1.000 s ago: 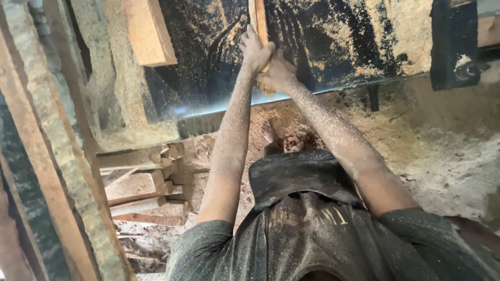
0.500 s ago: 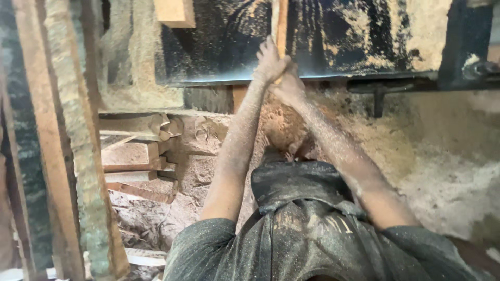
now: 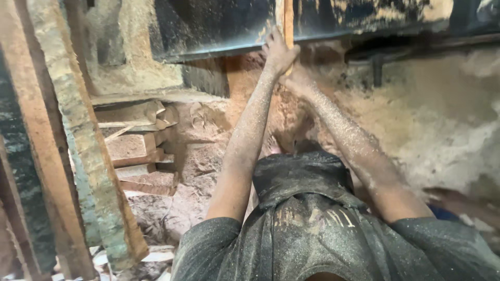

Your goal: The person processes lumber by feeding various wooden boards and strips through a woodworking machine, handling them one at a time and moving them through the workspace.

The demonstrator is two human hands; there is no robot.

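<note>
Both my arms, dusted with sawdust, reach forward and up. My left hand (image 3: 277,52) and my right hand (image 3: 297,78) close together around a narrow upright wooden plank (image 3: 285,18) that stands against a dark, sawdust-caked machine body (image 3: 219,26). The left hand sits higher on the plank, the right just below it. Only the plank's part above the hands shows clearly; below them a reddish wooden strip (image 3: 237,78) runs down into the sawdust.
Tall rough timber posts (image 3: 78,156) lean at the left. Stacked wood offcuts (image 3: 135,151) lie beyond them. Heaps of sawdust (image 3: 432,119) cover the ground and the right side. A dark metal bracket (image 3: 377,67) hangs under the machine.
The view has shifted so the machine and plank sit higher and further right. My hands stay closed on the plank, now nearer its lower end under the machine's edge.
</note>
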